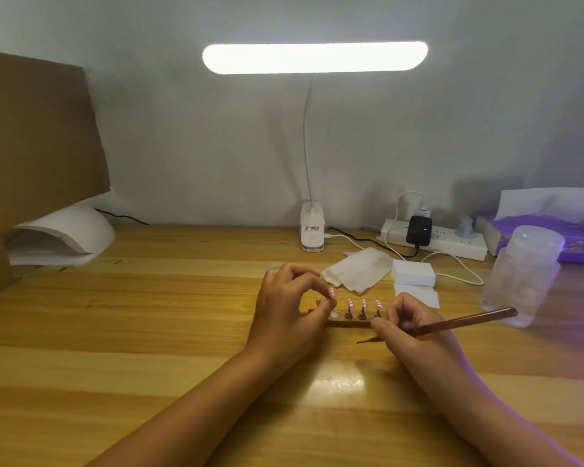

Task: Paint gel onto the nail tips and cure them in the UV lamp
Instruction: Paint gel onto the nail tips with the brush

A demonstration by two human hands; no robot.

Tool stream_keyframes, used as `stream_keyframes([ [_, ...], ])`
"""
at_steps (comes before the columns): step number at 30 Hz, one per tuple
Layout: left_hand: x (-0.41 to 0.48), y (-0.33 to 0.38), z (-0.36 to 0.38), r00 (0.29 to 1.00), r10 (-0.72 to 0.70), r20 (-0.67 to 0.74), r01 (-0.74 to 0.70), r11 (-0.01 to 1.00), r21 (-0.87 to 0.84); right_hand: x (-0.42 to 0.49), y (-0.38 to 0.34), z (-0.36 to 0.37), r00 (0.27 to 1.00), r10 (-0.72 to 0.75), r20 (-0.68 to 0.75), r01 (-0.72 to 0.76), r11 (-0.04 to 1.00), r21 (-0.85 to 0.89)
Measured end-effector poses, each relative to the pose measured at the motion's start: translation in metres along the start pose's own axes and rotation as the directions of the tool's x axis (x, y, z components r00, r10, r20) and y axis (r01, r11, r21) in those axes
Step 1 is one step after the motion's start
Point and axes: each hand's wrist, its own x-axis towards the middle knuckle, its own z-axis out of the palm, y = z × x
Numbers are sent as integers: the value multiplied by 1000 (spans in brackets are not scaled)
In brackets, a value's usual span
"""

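Near surface [81, 416] lay open and bare; left grip [287, 305] pinched a nail tip [332, 292] above the holder [348, 322], while right grip [408, 326], touching its right end, held the brush [462, 321].

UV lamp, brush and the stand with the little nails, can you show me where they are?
UV lamp [78, 227], head view, on its white domed top.
brush [472, 319], head view, on the middle of its brown handle.
nail tip stand [354, 323], head view, on the dark bar's front edge.
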Motion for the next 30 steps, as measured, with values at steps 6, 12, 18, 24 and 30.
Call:
stream_keyframes([
  [6,0,0,6,998,-15,58,3,978,207,0,0,2,1000,-17,-3,17,1000,-15],
  [12,-1,-1,7,996,15,88,-39,957,287,1,-1,2,1000,-21,-7,21,998,-59],
  [18,-3,1,6,995,77,67,-94,939,331,-2,-1,2,1000,18,-3,-18,999,-36],
  [24,-6,8,10,972,189,138,-232,853,467,-1,-6,1,990,115,-78,-105,987,118],
  [30,-2,10,12,961,228,154,-275,814,512,-6,-15,-3,970,191,-150,-144,949,279],
])
